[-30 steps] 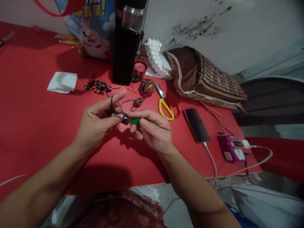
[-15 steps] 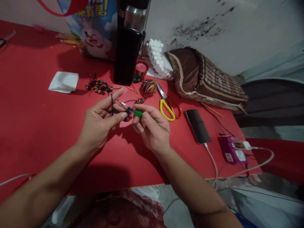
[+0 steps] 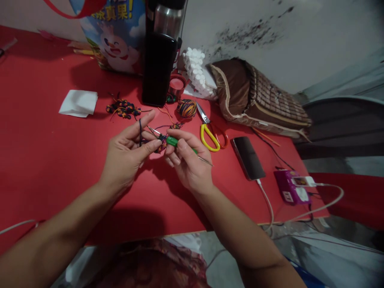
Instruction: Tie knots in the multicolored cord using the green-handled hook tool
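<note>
My left hand pinches a small multicoloured knotted piece between thumb and fingers, and a dark cord loops over its index finger. My right hand grips a green-handled crochet hook, whose metal tip points up-left into the piece. Both hands hover just above the red table. A strand runs from the work toward a multicoloured yarn ball further back.
Yellow-handled scissors and a dark phone on a white cable lie right of my hands. A purple power strip sits near the right edge. Behind are finished knotted pieces, a white tissue, a black flask, a printed bag and a brown cushion.
The hook has tilted from nearly level to pointing up-left, and its tip has pushed through the knotted piece. Both hands rose slightly toward the back of the table.
</note>
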{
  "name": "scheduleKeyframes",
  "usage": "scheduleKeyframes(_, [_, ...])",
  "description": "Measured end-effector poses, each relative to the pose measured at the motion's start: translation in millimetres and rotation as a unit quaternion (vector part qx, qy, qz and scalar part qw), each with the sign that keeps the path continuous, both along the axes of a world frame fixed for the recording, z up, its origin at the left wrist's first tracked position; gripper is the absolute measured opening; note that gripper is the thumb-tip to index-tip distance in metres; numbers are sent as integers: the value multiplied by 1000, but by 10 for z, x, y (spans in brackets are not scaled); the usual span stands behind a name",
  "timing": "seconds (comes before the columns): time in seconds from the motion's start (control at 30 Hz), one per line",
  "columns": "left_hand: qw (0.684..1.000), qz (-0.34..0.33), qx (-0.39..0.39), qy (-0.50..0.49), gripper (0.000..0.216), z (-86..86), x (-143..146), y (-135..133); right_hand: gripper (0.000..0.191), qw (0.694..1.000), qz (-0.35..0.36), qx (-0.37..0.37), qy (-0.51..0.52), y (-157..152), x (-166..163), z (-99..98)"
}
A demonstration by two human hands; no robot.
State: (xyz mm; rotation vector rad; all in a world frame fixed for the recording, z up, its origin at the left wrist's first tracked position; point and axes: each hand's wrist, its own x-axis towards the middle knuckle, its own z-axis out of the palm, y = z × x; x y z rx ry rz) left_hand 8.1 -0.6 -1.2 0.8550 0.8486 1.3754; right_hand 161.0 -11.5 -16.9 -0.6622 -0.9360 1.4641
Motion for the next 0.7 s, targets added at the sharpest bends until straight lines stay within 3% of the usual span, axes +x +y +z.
scheduleKeyframes(0.2, [1000,-9,-9,-15,55,-39,1,-34,22,999,-7,15,-45,-11,7,-16])
scheduleKeyframes(0.57, [995,32,12,99,53,-34,39,-88,24,967,-91,77,-224,-80,-1,-36])
scheduleKeyframes(0.7, [999,28,-13,45,55,-30,57,-78,23,947,-147,90,-270,-179,-81,-46])
